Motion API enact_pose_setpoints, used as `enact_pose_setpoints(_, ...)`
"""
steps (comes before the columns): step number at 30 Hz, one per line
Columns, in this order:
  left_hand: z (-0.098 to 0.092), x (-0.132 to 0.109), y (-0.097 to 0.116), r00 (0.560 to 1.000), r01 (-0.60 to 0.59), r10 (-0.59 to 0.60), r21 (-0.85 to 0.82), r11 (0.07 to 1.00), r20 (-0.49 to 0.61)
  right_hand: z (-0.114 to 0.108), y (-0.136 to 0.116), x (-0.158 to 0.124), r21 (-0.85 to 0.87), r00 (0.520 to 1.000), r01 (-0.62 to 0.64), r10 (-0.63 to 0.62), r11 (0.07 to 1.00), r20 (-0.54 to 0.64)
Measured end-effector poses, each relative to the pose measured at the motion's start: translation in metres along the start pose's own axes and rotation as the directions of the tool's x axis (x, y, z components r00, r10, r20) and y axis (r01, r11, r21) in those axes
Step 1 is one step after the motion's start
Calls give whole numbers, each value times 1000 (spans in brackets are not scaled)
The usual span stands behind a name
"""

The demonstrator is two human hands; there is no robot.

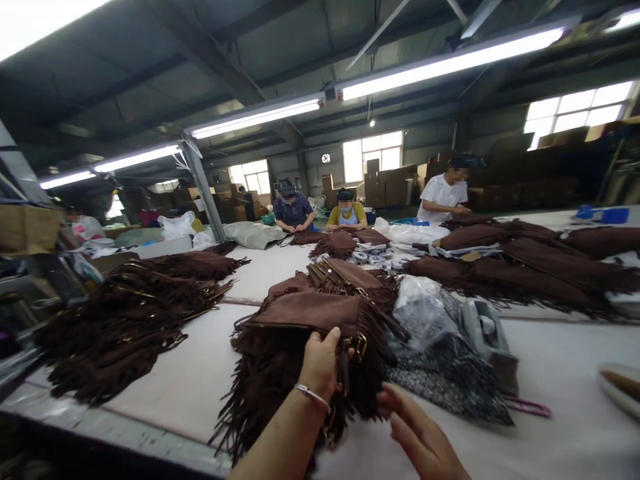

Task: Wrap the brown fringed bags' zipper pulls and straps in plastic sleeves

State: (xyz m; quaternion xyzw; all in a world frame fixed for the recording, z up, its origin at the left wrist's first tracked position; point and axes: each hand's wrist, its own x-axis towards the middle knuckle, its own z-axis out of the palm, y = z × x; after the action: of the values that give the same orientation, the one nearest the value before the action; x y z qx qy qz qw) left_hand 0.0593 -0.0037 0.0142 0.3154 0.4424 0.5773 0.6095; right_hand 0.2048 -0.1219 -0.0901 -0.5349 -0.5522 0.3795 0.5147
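The fringed handbag (pixel 310 311) is chocolate brown with gold-toned metal fittings (pixel 361 347). Left of it, the bag pile (pixel 125 327) is darker brown; right of it, the speckled bundle (pixel 445 377) is black-and-white, the tape dispenser (pixel 495 350) grey; beneath it, the tabletop (pixel 195 373) whitish.

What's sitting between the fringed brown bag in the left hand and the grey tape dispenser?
In the head view, crumpled clear plastic and dark speckled material lie between the fringed brown bag and the grey tape dispenser.
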Motion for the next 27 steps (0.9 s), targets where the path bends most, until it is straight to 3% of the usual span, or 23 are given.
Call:
enact_pose_setpoints(1,-8,-5,-18,999,44,-44,-11,999,-30,10,-5,5,178,985,-161,148,971,85)
enact_pose_setpoints(3,-20,-13,-45,995,83,-86,-58,995,-46,31,-13,12,358,909,-411,348,838,229)
enact_pose_setpoints(5,-29,-21,-59,995,100,-102,-118,988,-14,48,-18,14,366,866,-498,430,786,255)
enact_pose_setpoints(8,-36,-33,-61,987,156,-149,-149,976,62,60,-14,11,261,887,-455,408,851,218)
enact_pose_setpoints(12,-47,-50,-62,966,233,-229,-16,972,122,48,-7,7,134,914,-384,356,914,194)
enact_pose_setpoints(16,-58,-58,-79,892,362,-410,243,900,190,31,-14,1,-18,973,-221,221,975,69)
enact_pose_setpoints(18,-59,-60,-90,849,416,-463,219,883,255,31,-17,-4,4,979,-189,188,982,78)
enact_pose_setpoints(19,-57,-60,-94,834,442,-473,170,881,283,32,-17,-6,67,965,-242,233,968,121)
enact_pose_setpoints(21,-54,-61,-100,814,495,-487,59,867,317,36,-15,-9,272,894,-433,372,859,248)
enact_pose_setpoints(23,-50,-61,-103,789,555,-524,-6,832,321,39,-12,-9,484,810,-586,470,650,350)
enact_pose_setpoints(25,-48,-61,-104,760,610,-571,-37,791,310,39,-10,-7,618,748,-647,529,447,400)
enact_pose_setpoints(27,-48,-61,-105,742,647,-601,-82,758,297,37,-7,-5,652,678,-693,585,308,444)
